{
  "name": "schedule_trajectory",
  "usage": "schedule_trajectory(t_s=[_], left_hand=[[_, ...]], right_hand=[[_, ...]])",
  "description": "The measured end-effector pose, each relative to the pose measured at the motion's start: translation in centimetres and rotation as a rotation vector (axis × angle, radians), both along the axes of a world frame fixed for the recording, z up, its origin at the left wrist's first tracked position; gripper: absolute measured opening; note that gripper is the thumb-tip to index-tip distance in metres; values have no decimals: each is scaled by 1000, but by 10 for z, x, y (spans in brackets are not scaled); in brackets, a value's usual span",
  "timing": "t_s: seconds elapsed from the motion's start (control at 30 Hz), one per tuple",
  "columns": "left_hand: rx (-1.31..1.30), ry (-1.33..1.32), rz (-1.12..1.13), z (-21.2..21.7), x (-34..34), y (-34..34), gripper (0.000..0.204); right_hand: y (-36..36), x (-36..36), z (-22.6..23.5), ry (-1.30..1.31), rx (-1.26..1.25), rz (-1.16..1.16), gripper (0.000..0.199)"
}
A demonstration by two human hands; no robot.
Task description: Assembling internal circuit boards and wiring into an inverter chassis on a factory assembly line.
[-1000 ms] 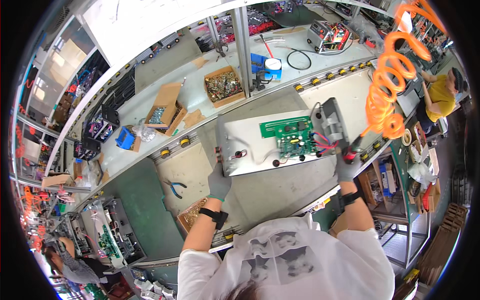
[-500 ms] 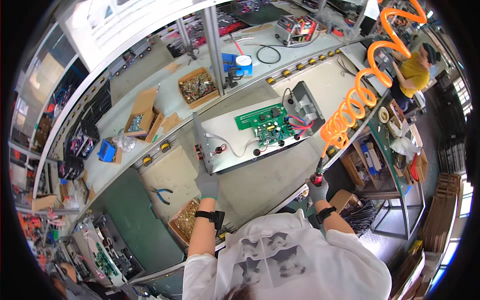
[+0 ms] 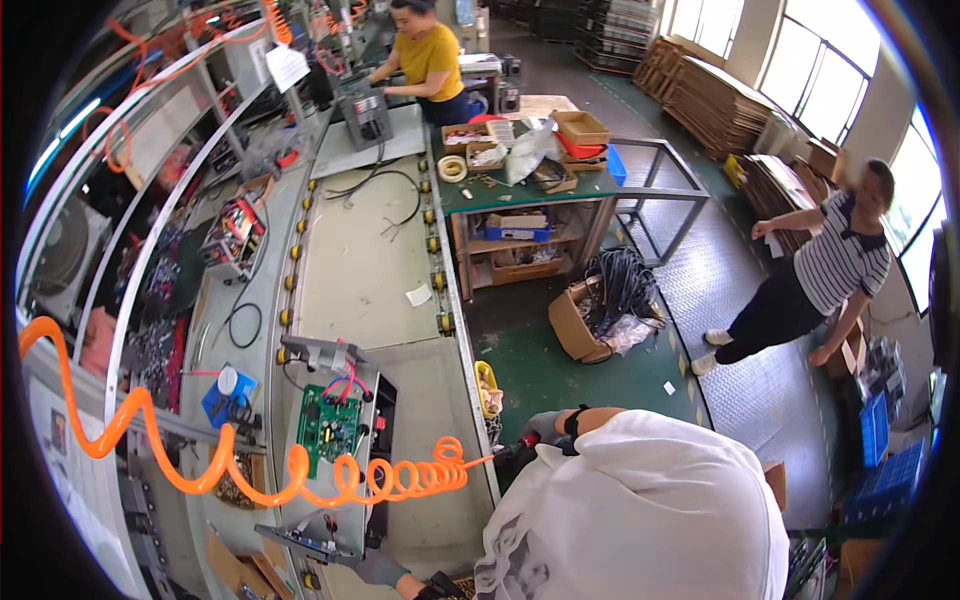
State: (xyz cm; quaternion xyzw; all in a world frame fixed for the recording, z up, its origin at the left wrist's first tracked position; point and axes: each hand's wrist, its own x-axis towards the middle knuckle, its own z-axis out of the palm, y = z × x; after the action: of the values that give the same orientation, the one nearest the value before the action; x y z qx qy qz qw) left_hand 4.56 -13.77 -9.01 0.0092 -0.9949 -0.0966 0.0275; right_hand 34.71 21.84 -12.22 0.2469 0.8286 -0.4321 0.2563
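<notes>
A grey metal chassis (image 3: pixel 345 500) lies on the workbench with a green circuit board (image 3: pixel 327 430) and red and black wires inside it. My left hand (image 3: pixel 382 568), in a grey glove, grips the chassis's near edge by its front panel. My right hand (image 3: pixel 541 427), also gloved and with a black wrist strap, hangs off the bench's side. It is closed on a red and black pneumatic screwdriver (image 3: pixel 514 452). An orange coiled air hose (image 3: pixel 300 478) runs from that tool across the chassis and up to the left.
The roller-edged bench (image 3: pixel 365 270) stretches away to a person in a yellow shirt (image 3: pixel 428 58). A green table (image 3: pixel 520 185) holds boxes and tape. A cardboard box of black cables (image 3: pixel 598 305) sits on the floor. A person in a striped shirt (image 3: pixel 835 268) stands at right.
The view has swung to the right along the bench. My right hand has dropped off the bench edge with the screwdriver. My left hand stays at the chassis.
</notes>
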Motion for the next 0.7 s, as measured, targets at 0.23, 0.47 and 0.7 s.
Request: schedule_trajectory(t_s=[0.23,0.47,0.7], left_hand=[[-40,194,-170,-38,-11,-18,30],[164,453,-136,-80,-59,-43,27],[142,452,-117,-45,-42,-22,29]], right_hand=[[-16,0,4,-8,-56,-351,58],[-17,22,-3,-60,-116,-244,51],[-18,31,6,-77,-113,-283,44]])
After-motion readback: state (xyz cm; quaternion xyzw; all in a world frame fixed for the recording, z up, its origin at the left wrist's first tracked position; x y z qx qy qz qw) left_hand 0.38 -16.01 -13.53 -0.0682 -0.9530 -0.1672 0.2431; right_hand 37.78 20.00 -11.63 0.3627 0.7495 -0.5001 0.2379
